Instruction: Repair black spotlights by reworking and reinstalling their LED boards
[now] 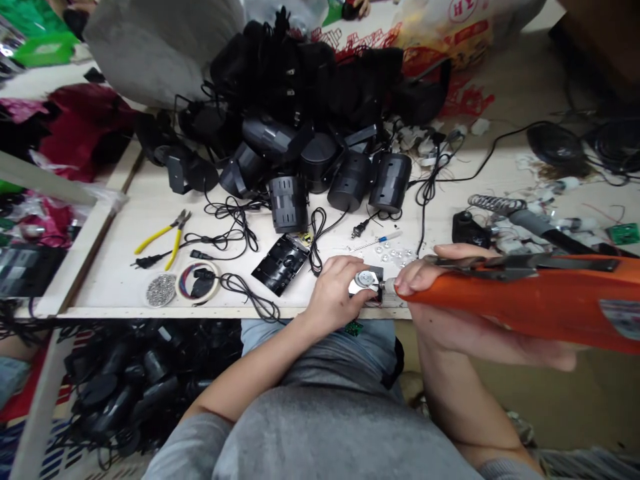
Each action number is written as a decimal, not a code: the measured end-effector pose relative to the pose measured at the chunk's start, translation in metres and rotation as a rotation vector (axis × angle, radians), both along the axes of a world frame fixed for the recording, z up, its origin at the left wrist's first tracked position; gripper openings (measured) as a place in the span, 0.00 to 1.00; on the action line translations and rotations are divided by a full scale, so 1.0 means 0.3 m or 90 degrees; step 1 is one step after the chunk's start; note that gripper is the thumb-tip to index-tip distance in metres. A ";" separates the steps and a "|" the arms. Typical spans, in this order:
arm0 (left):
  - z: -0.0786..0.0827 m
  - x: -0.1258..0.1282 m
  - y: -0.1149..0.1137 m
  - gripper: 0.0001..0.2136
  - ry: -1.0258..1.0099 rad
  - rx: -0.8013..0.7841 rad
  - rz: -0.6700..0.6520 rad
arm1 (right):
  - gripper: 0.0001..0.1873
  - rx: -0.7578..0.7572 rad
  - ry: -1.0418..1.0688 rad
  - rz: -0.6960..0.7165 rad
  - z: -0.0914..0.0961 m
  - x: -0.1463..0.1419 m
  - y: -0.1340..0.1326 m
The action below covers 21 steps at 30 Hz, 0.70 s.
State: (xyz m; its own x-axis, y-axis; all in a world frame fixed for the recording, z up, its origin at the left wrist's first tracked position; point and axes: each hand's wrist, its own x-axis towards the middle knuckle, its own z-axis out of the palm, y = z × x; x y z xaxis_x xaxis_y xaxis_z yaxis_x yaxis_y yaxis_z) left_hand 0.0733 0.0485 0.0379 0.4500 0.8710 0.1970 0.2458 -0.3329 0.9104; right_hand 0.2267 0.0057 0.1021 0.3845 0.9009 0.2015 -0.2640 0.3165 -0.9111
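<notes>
At the table's front edge my left hand [336,293] is closed around a small motor-like part [367,279], with a round silver top and a white plate, beside a dark square piece. My right hand [423,277] grips an orange electric screwdriver [500,300] with a long dark lever. Its tip points left and meets the small part or stops right beside it; the exact contact is hidden. A small green circuit board [353,329] hangs below my left hand. An open black housing half [281,264] lies left of my hands.
Yellow-handled pliers [165,239], a dish of screws [161,289] and a tape roll [216,283] lie on the left. Black cylindrical lamp housings [289,203] with cords are piled behind. Small clear lenses [395,255] and a blue-handled screwdriver [387,237] lie ahead. A coiled spring [495,203] is at right.
</notes>
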 end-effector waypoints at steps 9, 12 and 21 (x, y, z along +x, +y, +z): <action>-0.027 -0.010 0.023 0.16 0.098 0.130 -0.027 | 0.44 0.233 -0.029 -0.007 -0.055 -0.005 0.006; -0.026 -0.012 0.032 0.16 0.132 0.135 -0.035 | 0.32 0.237 -0.059 -0.013 -0.057 -0.008 -0.021; -0.018 -0.007 0.023 0.15 0.149 0.138 -0.033 | 0.44 0.230 -0.033 0.013 -0.049 -0.012 0.037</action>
State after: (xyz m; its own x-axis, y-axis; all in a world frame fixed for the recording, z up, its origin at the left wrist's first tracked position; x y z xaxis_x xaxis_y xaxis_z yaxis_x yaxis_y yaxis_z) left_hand 0.0713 0.0555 0.0325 0.5481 0.7945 0.2615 0.4178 -0.5309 0.7373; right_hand 0.2231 0.0169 0.0876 0.3477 0.7756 0.5268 -0.2300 0.6153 -0.7540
